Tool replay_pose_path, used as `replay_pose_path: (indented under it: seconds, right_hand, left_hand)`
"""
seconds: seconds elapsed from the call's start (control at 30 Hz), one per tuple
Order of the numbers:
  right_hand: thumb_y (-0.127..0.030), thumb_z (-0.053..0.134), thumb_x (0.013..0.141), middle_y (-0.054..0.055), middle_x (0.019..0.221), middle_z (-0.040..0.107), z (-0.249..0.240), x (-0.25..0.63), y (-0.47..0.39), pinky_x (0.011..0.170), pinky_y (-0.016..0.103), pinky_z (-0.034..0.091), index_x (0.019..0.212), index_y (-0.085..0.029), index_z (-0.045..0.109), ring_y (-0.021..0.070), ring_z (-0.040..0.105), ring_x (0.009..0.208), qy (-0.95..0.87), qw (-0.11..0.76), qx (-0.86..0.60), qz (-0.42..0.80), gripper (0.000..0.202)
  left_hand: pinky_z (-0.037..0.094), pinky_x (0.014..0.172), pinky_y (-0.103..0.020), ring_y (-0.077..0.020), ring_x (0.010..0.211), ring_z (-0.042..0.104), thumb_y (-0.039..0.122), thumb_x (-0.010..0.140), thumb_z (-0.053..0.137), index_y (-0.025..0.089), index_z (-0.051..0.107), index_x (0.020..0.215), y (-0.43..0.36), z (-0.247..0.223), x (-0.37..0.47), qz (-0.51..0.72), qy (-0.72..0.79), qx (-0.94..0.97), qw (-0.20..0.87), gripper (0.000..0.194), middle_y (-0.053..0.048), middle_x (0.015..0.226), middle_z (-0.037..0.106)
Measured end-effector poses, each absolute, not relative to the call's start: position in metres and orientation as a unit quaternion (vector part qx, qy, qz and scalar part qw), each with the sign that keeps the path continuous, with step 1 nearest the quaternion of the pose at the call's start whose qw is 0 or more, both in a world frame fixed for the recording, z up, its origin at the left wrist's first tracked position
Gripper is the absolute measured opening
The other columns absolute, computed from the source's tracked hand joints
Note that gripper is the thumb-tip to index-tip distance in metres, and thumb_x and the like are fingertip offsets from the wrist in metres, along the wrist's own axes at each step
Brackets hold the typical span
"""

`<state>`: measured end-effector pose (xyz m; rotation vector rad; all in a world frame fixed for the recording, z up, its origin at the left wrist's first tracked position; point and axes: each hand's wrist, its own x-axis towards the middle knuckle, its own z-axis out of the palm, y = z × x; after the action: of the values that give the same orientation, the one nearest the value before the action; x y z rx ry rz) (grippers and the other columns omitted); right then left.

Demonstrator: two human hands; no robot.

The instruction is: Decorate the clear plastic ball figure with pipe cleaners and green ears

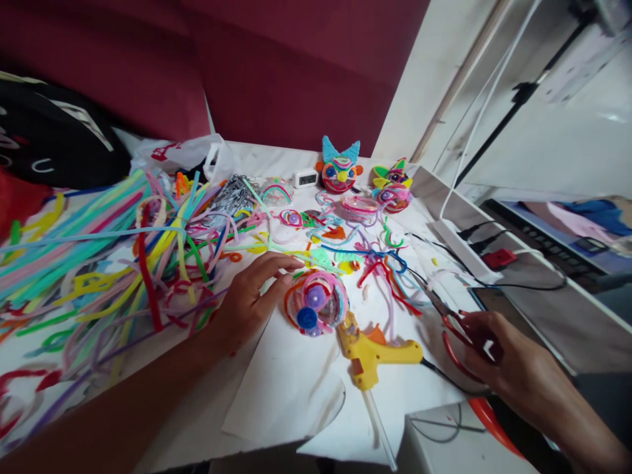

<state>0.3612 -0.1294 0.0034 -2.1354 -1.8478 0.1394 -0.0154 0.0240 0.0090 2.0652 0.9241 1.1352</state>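
Observation:
My left hand (254, 293) reaches over the white paper, thumb and index finger slightly apart at the end of a pale green pipe cleaner (316, 260); I see no grip on it. Just right of its fingertips lies a round ornament (316, 303) of coiled pink, orange and purple pipe cleaners, with a blue disc and purple rounds. My right hand (498, 349) is closed around red-handled scissors (457, 332), blades pointing to the upper left. Between the hands a yellow hot glue gun (372, 352) lies on the paper, a clear glue stick (379, 428) sticking out toward me.
Loose pipe cleaners (99, 257) heap up on the left. Finished figures (340, 172), a small digital clock (305, 178) and a plastic bag (182, 158) stand at the back. A white power strip (467, 250) with cables lines the right side. The table's front edge is close.

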Motion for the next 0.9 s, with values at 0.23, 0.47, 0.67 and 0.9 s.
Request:
replay_pose_path:
  seconds: [0.23, 0.47, 0.67, 0.9]
  right_hand:
    - [-0.045, 0.059, 0.082, 0.006, 0.084, 0.068, 0.005, 0.359, -0.104, 0.056, 0.029, 0.051, 0.107, -0.023, 0.056, 0.0181, 0.062, 0.062, -0.66, 0.206, -0.721, 0.051, 0.033]
    - [-0.039, 0.058, 0.082, 0.006, 0.085, 0.068, 0.008, 0.337, -0.071, 0.056, 0.029, 0.05, 0.107, -0.022, 0.055, 0.0177, 0.062, 0.062, -0.718, 0.183, -0.668, 0.07, 0.031]
    - [-0.039, 0.055, 0.084, 0.006, 0.086, 0.068, 0.0, 0.33, -0.054, 0.059, 0.029, 0.051, 0.107, -0.022, 0.057, 0.0184, 0.065, 0.067, -0.735, 0.161, -0.653, 0.09, 0.028]
    - [-0.03, 0.051, 0.084, 0.007, 0.094, 0.069, -0.01, 0.333, -0.049, 0.067, 0.032, 0.052, 0.11, -0.023, 0.056, 0.0196, 0.068, 0.075, -0.748, 0.142, -0.645, 0.068, 0.027]
  left_hand:
    - [0.048, 0.095, -0.03, -0.0192, 0.106, 0.062, 0.024, 0.094, 0.05, 0.019, 0.067, 0.105, 0.023, 0.012, -0.014, 0.422, 0.356, 0.78, 0.294, 0.021, -0.005, 0.109, 0.068]
    - [0.046, 0.097, -0.029, -0.0173, 0.107, 0.061, 0.019, 0.094, 0.049, 0.02, 0.067, 0.105, 0.024, 0.008, -0.016, 0.435, 0.344, 0.778, 0.294, 0.021, -0.005, 0.109, 0.068]
    - [0.046, 0.097, -0.025, -0.0152, 0.108, 0.061, 0.015, 0.094, 0.049, 0.018, 0.067, 0.105, 0.024, 0.008, -0.017, 0.44, 0.348, 0.776, 0.288, 0.022, -0.005, 0.108, 0.068]
    - [0.047, 0.096, -0.025, -0.0148, 0.107, 0.061, 0.015, 0.094, 0.048, 0.019, 0.066, 0.106, 0.023, 0.007, -0.017, 0.437, 0.35, 0.781, 0.277, 0.022, -0.004, 0.108, 0.067]
